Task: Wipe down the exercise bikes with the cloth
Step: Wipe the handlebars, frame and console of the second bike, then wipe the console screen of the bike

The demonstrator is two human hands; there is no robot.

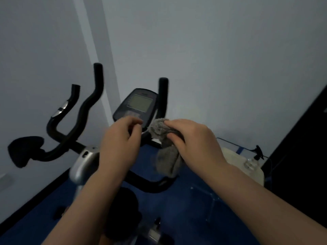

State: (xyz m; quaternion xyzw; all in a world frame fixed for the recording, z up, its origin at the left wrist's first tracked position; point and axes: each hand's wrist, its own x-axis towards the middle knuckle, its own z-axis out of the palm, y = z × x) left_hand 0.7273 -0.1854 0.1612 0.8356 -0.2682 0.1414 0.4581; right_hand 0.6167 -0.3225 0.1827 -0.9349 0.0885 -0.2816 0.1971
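An exercise bike stands before me with a grey console (139,104) and black handlebars (96,91). My right hand (192,140) grips a bunched grey cloth (164,144) just right of the console's lower edge; the cloth's tail hangs down over the lower handlebar loop (150,187). My left hand (122,140) hovers in front of the console's bottom, fingers curled, holding nothing that I can see. A silver frame post (83,163) sits left of my left forearm.
A second bike's black handlebar (58,121) and a dark pad (24,149) stand at the left by the pale wall. Blue floor (194,209) spreads below. A whitish unit (244,165) with a cable sits at right beside a dark panel (304,147).
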